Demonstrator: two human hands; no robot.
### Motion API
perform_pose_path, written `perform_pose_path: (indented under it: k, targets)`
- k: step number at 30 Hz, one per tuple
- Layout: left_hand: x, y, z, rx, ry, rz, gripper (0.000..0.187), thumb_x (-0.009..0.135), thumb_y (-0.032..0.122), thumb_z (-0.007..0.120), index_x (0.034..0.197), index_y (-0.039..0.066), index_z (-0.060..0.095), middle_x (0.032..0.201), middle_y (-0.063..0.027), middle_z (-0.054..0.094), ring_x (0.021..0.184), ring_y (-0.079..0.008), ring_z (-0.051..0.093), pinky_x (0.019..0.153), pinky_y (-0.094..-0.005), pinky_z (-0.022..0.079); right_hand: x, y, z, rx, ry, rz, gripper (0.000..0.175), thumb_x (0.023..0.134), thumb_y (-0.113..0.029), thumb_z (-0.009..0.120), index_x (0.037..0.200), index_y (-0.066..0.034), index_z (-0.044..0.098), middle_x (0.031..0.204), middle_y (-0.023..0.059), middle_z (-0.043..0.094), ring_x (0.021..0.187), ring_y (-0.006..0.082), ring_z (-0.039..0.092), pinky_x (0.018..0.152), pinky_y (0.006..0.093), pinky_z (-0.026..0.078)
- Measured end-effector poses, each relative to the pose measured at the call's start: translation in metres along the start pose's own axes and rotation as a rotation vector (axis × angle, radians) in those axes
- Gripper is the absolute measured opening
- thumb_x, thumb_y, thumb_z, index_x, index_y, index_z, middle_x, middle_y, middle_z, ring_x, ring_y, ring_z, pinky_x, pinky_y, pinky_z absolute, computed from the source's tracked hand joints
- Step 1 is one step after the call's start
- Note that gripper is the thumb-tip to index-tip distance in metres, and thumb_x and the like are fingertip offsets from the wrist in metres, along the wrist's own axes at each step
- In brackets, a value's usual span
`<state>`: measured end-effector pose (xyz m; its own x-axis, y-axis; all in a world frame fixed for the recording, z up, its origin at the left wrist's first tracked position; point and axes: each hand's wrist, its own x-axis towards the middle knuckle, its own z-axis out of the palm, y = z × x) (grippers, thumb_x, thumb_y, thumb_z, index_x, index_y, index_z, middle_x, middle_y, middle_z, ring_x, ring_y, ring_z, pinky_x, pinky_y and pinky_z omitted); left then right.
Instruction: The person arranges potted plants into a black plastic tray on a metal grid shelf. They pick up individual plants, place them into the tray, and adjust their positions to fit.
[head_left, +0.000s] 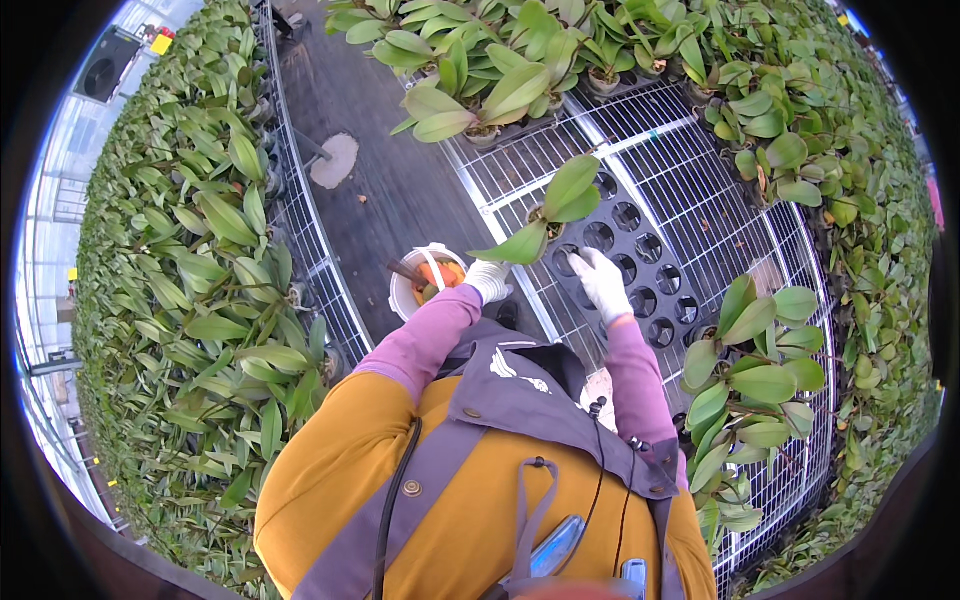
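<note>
My left hand (489, 282), in a white knit glove, is beside a white bucket (403, 300) holding orange, yellow and green leaf pieces. Its fingers are partly hidden, and I cannot tell whether it grips anything. My right hand (604, 285), also gloved, reaches over a black plastic tray (634, 259) with round holes. Its fingertips are at the rim of one hole; whether they grip the tray is unclear. At the tray's far left corner stands a single orchid plant (566, 191) with broad green leaves. One of its leaves extends above my left hand.
The tray lies on a wire mesh bench (690, 165). Several orchid plants (757, 375) stand at right, more potted orchids (495, 82) at the far end. Dark ground matting (405, 172) runs between this bench and the dense orchid bench (217, 247) at left.
</note>
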<state>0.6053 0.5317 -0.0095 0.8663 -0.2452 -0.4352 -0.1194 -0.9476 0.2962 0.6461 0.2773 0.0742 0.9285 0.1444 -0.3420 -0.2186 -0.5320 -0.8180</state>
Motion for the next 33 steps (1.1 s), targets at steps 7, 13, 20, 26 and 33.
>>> perform_pose_path:
  k: [7,13,20,26,33]
  targets:
    - [0.046,-0.007,0.002,-0.342,0.391,0.209,0.028,0.081,0.016,0.060,0.108,0.011,0.064,0.105,-0.0137,0.068,0.094,-0.0309,0.067,0.078,-0.0418,0.055,0.135,0.038,0.105,0.599,-0.053,0.441,0.069,0.077,-0.043,0.082,0.124,0.0027,0.060,0.112,0.0166,0.065,0.093,0.0269,0.066,0.079,0.0422,0.055]
    - [0.077,-0.009,0.035,-0.171,0.387,0.164,0.055,0.081,0.026,0.059,0.131,0.006,0.050,0.119,-0.0142,0.058,0.112,-0.0335,0.055,0.097,-0.0414,0.044,0.168,0.047,0.121,0.112,0.133,0.655,0.079,0.070,-0.048,0.082,0.121,0.0090,0.063,0.123,0.0204,0.065,0.111,0.0265,0.064,0.095,0.0348,0.049]
    - [0.091,0.002,0.026,-0.146,0.047,-0.121,0.065,0.089,0.035,0.058,0.143,0.001,0.042,0.128,-0.0218,0.057,0.121,-0.0369,0.053,0.107,-0.0424,0.038,0.148,0.042,0.106,0.511,0.188,0.505,0.043,0.070,-0.011,0.077,0.107,0.0085,0.066,0.099,0.0141,0.068,0.086,0.0237,0.063,0.077,0.0363,0.051]
    - [0.093,0.011,0.012,0.006,-0.088,-0.101,0.061,0.101,0.046,0.042,0.149,0.009,0.039,0.129,-0.0197,0.058,0.120,-0.0316,0.056,0.101,-0.0431,0.040,0.073,-0.013,0.027,0.799,0.059,0.331,0.028,0.076,-0.009,0.074,0.103,-0.0022,0.068,0.092,0.0024,0.065,0.081,0.0153,0.059,0.076,0.0306,0.049]
    - [0.094,0.013,-0.004,0.243,-0.246,0.037,0.055,0.098,0.031,0.043,0.151,0.018,0.037,0.145,-0.0166,0.044,0.123,-0.0345,0.054,0.100,-0.0467,0.044,-0.082,-0.011,-0.038,0.677,0.336,0.048,0.033,0.087,-0.022,0.067,0.113,-0.0046,0.059,0.103,0.0039,0.060,0.093,0.0137,0.054,0.084,0.0296,0.045]
